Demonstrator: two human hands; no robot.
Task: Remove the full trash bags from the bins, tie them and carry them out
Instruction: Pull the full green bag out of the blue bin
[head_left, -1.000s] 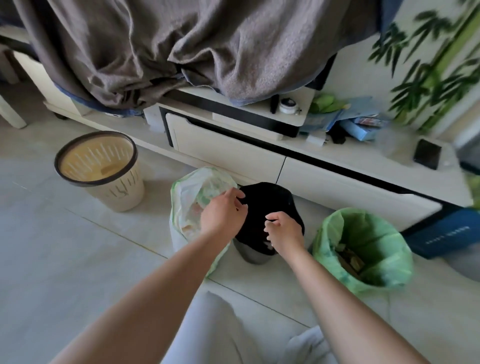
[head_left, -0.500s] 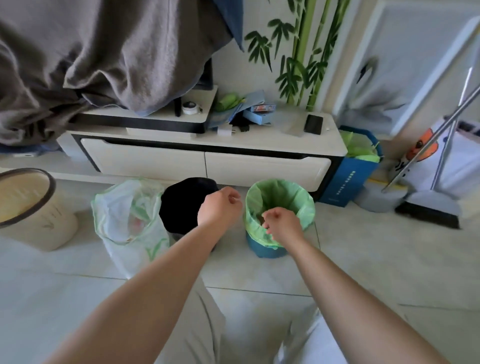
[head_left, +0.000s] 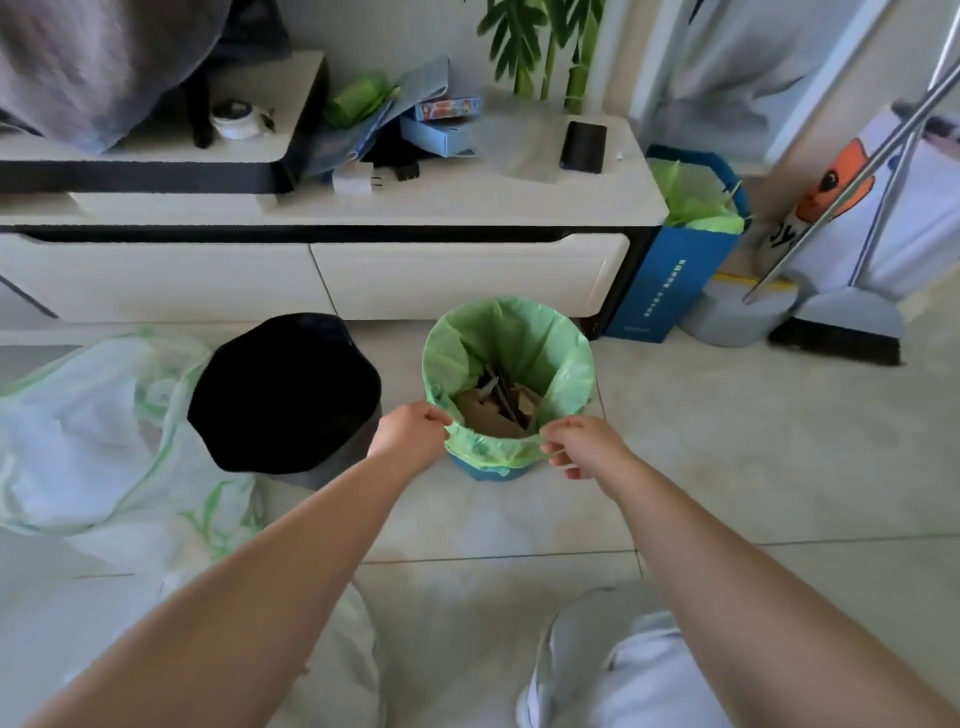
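Two bare hands reach down to a small round blue bin (head_left: 488, 470) lined with a thin pale green plastic trash bag (head_left: 511, 338). This bin is the landmark for everything else. It stands on a light tiled floor (head_left: 727, 441), just in front of a long low white cabinet (head_left: 457, 270) with two drawers.

At the near-left of the bin's rim, the left hand (head_left: 410, 434) has its fingers (head_left: 434, 415) closed in a pinch on the folded-over edge of the green bag. At the near-right of the rim, the right hand (head_left: 584, 447) touches the same edge with its fingers (head_left: 558, 434) loosely curled; whether it has a firm hold cannot be told. Inside the bag lie brown cardboard scraps (head_left: 493, 410) and some darker pieces, filling only the lower part.

Left of the bin stands a grey bin with a black liner bag (head_left: 283, 389). Farther left, a translucent white bag with green print (head_left: 93, 431) lies slumped on the floor, its mouth untied. Right of the bin and back against the wall are a tall blue paper carrier bag (head_left: 670, 280), a grey dustpan (head_left: 737, 317) and a broom (head_left: 841, 332).

The step in hand appears to be freeing the green bag from its bin. The next move likely calls for peeling the overhang up off the rim all the way round, gathering the mouth together, then lifting straight up so the thin plastic does not tear or drag the light bin along. Tying comes after that.
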